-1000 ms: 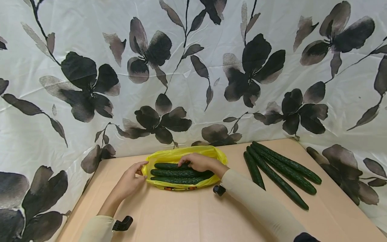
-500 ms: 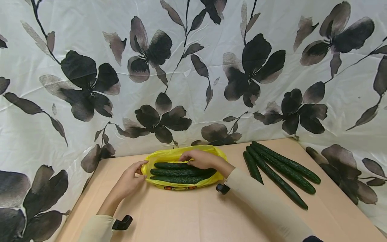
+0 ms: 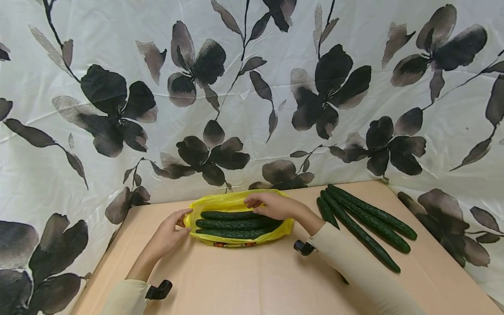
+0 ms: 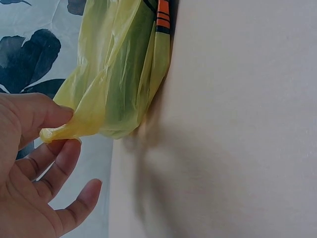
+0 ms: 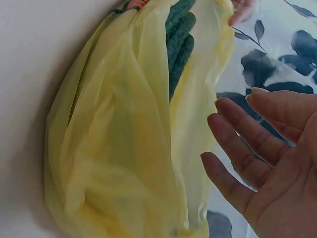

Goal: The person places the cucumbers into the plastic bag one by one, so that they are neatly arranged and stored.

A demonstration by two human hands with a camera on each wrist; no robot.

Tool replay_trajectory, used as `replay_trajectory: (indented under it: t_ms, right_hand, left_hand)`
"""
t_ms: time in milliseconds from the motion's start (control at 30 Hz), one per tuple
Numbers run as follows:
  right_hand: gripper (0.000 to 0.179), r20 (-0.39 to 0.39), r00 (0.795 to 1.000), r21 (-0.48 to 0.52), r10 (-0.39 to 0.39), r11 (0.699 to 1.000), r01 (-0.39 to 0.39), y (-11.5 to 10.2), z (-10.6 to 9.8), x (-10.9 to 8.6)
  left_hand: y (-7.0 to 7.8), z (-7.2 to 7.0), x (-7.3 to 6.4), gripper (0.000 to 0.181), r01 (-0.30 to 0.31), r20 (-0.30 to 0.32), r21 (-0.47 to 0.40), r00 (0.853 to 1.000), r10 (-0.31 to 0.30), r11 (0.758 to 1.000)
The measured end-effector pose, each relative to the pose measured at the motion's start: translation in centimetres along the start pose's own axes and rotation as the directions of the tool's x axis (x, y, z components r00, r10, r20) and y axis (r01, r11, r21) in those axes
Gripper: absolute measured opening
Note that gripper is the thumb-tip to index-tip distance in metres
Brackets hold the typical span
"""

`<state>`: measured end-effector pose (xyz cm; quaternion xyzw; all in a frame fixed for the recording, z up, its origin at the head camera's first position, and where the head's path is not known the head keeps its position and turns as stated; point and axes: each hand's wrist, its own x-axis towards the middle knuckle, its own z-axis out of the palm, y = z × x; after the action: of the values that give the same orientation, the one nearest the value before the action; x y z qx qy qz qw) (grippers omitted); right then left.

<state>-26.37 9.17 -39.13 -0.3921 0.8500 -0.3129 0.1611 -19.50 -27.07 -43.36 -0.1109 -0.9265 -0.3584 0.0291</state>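
Observation:
A yellow plastic bag (image 3: 220,203) lies at the back of the table with its mouth spread, and three dark green cucumbers (image 3: 236,224) lie side by side inside. My left hand (image 3: 171,234) pinches the bag's left corner between thumb and fingers, as the left wrist view shows close up. Above the bag's right end is my right hand (image 3: 271,205), holding nothing. Seen from the right wrist, its fingers (image 5: 237,144) are relaxed and apart from the bag's side. The right ends of the cucumbers are partly covered by the bag.
Several more cucumbers (image 3: 362,223) lie fanned out on the tan table (image 3: 236,280) to the right, one partly hidden behind the right sleeve (image 3: 354,267). A white cloth (image 3: 267,109) with dark flowers hangs behind the table.
My right hand has lifted off the back cucumber in the bag and moved right, towards the bag's right end. The left hand keeps its hold on the bag's corner.

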Motion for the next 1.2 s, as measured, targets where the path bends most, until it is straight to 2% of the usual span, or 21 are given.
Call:
replay_trajectory:
  t_ms: [367, 733, 967, 1200]
  right_hand:
    - [0.042, -0.054, 0.997, 0.031, 0.062, 0.998, -0.06, 1.3, -1.7, -3.7]
    - [0.04, -0.121, 0.992, 0.139, 0.016, 0.99, 0.001, 2.5, -2.7, -6.9]
    - [0.042, -0.144, 0.99, 0.148, -0.005, 0.989, 0.026, 3.5, -3.0, -8.6]
    - [0.043, -0.147, 0.988, 0.162, 0.052, 0.986, -0.028, 4.5, -2.9, -10.0]
  left_hand:
    - [0.0, -0.1, 0.1, 0.056, -0.006, -0.003, 0.004, 1.0, 0.006, 1.0]
    - [0.0, 0.0, 0.1, 0.056, 0.004, -0.002, 0.0, 1.0, -0.004, 1.0]
    - [0.0, 0.0, 0.0, 0.056, -0.009, -0.012, -0.002, 1.0, 0.009, 1.0]
    - [0.0, 0.0, 0.0, 0.056, -0.018, -0.02, -0.003, 1.0, 0.018, 1.0]
